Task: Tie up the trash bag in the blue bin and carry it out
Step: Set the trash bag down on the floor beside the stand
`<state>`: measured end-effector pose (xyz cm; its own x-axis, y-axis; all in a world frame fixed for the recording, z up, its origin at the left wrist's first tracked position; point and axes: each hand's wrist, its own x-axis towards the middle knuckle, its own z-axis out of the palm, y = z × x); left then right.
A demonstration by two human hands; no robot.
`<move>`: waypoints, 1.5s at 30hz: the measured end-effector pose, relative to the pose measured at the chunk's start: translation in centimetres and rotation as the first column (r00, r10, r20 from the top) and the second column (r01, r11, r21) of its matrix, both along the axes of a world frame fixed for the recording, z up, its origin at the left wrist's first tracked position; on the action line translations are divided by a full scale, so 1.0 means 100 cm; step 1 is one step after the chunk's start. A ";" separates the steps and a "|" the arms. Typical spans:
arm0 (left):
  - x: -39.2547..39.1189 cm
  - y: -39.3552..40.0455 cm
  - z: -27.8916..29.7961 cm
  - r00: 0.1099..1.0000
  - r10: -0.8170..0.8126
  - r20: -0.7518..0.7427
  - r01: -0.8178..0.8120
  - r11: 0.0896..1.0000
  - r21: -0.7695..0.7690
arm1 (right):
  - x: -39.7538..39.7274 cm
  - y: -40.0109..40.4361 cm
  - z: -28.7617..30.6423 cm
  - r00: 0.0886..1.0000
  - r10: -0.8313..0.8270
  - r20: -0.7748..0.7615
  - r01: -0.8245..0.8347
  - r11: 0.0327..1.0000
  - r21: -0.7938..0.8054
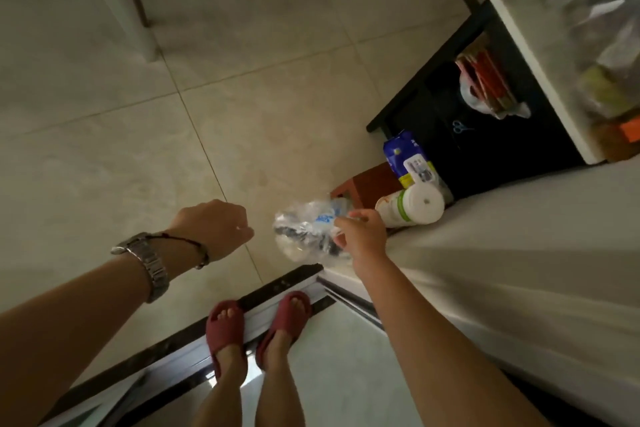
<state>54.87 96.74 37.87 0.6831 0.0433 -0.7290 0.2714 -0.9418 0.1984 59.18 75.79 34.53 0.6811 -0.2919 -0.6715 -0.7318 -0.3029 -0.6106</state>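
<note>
A clear plastic trash bag (308,232) with blue print and dark contents hangs above the tiled floor, gathered at its right end. My right hand (362,234) is shut on that gathered end, close to a white wall. My left hand (216,227) hangs to the left of the bag, apart from it, with the fingers curled and nothing in them; a metal watch sits on that wrist. No blue bin is in view.
My feet in red slippers (258,329) stand on a dark door threshold (277,288). Ahead right are a brown stool (367,182), a blue package (407,158), a paper roll (414,206) and a black cabinet (460,149) with a white top. Table legs (138,10) stand far left.
</note>
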 end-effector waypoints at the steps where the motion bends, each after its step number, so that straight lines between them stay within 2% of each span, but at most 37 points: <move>1: 0.004 0.000 -0.012 1.000 0.001 -0.004 -0.001 1.000 -0.006 | 0.003 -0.002 -0.014 0.999 -0.047 -0.028 0.047 0.999 0.017; 5: 0.021 -0.009 -0.059 1.000 -0.016 -0.013 0.015 1.000 -0.021 | 0.016 -0.008 -0.070 0.957 -0.228 -0.182 0.250 0.962 0.109; 8: 0.028 -0.019 -0.095 0.999 -0.045 -0.012 0.044 0.999 -0.021 | 0.024 -0.010 -0.098 0.861 -0.385 -0.333 0.464 0.862 0.202; 12: 0.027 -0.027 -0.138 0.994 -0.099 -0.040 0.097 0.994 -0.052 | 0.029 -0.017 -0.146 0.806 -0.460 -0.373 0.560 0.796 0.227; 19: 0.034 -0.025 -0.204 0.986 -0.154 -0.068 0.152 0.988 -0.039 | 0.045 -0.028 -0.227 0.799 -0.527 -0.289 0.586 0.790 0.181; 25: 0.042 -0.034 -0.237 0.985 -0.164 -0.059 0.160 0.985 -0.070 | 0.064 -0.053 -0.270 0.785 -0.597 -0.162 0.609 0.793 0.029; 30: 0.045 -0.039 -0.247 0.988 -0.146 -0.058 0.140 0.986 -0.096 | 0.071 -0.066 -0.299 0.724 -0.689 0.017 0.689 0.724 0.009; 32: 0.046 -0.040 -0.247 0.985 -0.162 -0.068 0.154 0.983 -0.105 | 0.070 -0.066 -0.294 0.720 -0.694 0.033 0.694 0.720 0.003; 35: 0.047 -0.039 -0.244 0.980 -0.184 -0.077 0.175 0.978 -0.114 | 0.070 -0.067 -0.282 0.758 -0.652 0.016 0.652 0.758 -0.018; 40: 0.047 -0.032 -0.238 0.979 -0.188 -0.084 0.180 0.979 -0.097 | 0.071 -0.061 -0.278 0.737 -0.672 0.075 0.676 0.727 -0.121; 43: 0.047 -0.027 -0.229 0.977 -0.204 -0.065 0.199 0.977 -0.079 | 0.066 -0.058 -0.263 0.789 -0.615 0.013 0.605 0.771 -0.199; 45: 0.048 -0.023 -0.217 0.976 -0.210 -0.057 0.207 0.976 -0.064 | 0.062 -0.057 -0.247 0.865 -0.501 -0.007 0.481 0.834 -0.270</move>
